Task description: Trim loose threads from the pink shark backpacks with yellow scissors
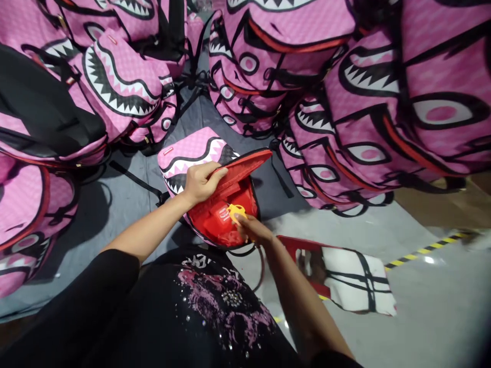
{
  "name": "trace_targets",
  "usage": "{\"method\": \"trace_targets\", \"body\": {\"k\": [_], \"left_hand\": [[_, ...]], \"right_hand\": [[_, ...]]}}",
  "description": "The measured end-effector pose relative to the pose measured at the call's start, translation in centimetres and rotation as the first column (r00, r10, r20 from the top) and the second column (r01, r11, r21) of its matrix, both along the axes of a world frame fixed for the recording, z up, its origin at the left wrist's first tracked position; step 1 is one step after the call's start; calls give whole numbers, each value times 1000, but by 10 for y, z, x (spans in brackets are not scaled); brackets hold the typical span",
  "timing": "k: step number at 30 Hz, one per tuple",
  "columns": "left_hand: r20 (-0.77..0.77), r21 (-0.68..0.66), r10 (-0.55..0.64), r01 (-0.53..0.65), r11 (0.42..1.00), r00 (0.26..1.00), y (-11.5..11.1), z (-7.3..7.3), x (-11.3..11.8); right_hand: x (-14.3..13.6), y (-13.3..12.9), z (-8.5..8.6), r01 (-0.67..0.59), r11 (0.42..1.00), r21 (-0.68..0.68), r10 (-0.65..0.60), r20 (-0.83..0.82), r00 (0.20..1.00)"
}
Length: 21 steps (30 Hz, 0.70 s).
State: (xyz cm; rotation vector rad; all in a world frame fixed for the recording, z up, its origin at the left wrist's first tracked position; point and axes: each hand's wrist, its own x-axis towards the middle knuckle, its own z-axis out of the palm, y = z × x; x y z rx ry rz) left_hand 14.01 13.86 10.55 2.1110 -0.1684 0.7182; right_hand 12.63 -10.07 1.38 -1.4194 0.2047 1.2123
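Note:
A small pink backpack (199,145) with a shark-mouth print lies unzipped in front of me, its red lining (245,199) showing. My left hand (203,182) is closed on the raised edge of the opened panel and holds it up. At the mouth of the bag, my right hand (253,227) grips a small yellow tool (237,210) that looks like thread snips; its blades cannot be made out. Right beside the tool, a red label with white print (223,214) sits on the lining.
Pink shark-print backpacks crowd the left (118,82), the back (249,64) and the right (368,153) of the grey work surface (134,199). A red-framed seat with a white, black-strapped cover (356,278) stands at right on the floor, near yellow-black tape (425,250).

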Motion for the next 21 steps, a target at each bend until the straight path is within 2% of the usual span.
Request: {"method": "trace_targets", "body": {"k": [1, 2, 3, 5, 6, 7, 9, 11, 13, 16, 19, 21], "left_hand": [[-11, 4, -17, 17, 1000, 1000, -1, -1, -2], [-22, 6, -30, 30, 1000, 999, -2, -1, -4], [-36, 7, -37, 37, 999, 999, -4, -1, -6], [-57, 2, -29, 30, 1000, 998, -4, -2, -10], [-59, -8, -19, 19, 1000, 998, -4, -2, -12], [-56, -23, -6, 5, 1000, 998, -4, -2, -14], [-49, -59, 20, -23, 998, 999, -2, -3, -16], [-58, -84, 37, -42, 996, 998, 1, -3, -17], [-90, -84, 53, -60, 995, 995, 3, -3, -18], [-146, -46, 57, -64, 997, 988, 1, 1, -26], [-207, 14, -46, 50, 999, 977, -13, 5, -46], [-256, 45, -160, 178, 983, 953, -26, 5, -63]], "right_hand": [[8, -3, 10, -111, 987, -115, 117, 44, 992], [16, -6, 22, -236, 936, -262, 265, 78, 961], [25, -10, 34, -346, 841, -416, 415, 85, 906], [38, -20, 58, -444, 624, -643, 612, 48, 790], [41, -26, 70, -461, 556, -692, 657, 26, 753], [41, -32, 80, -474, 528, -704, 676, 10, 737], [36, -42, 96, -507, 529, -681, 680, -17, 733], [28, -47, 102, -490, 577, -654, 643, -6, 766], [19, -49, 100, -402, 676, -618, 555, 67, 829], [13, -57, 89, -327, 756, -567, 474, 131, 871], [9, -75, 77, -273, 781, -562, 421, 151, 894], [4, -84, 71, -185, 830, -526, 333, 201, 921]]}}
